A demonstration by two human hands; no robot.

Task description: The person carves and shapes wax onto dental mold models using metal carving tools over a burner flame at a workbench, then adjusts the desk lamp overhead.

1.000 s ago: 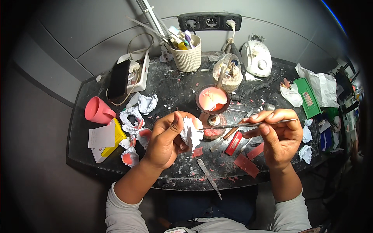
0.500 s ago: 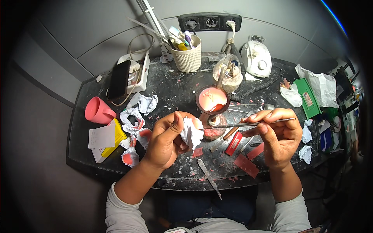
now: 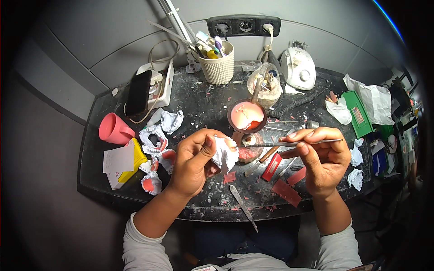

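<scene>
My left hand is closed round a white plaster dental cast, held up over the middle of the bench. Between the thumb and fingers of my right hand lies a thin metal wax spatula, roughly level, its tip pointing left. That tip is a little right of the cast, in front of the metal wick holder of a small burner; whether they touch I cannot tell, and no flame is plain to see. Just beyond, a round pan holds pink and red wax.
Several plaster casts with pink wax lie left, beside a pink cup and yellow box. A knife juts over the front edge. Red wax sheets and a red-handled tool lie right. A white pot stands behind.
The spatula's tip has drawn back to the right, away from the cast to the burner top. My left hand has turned the cast slightly.
</scene>
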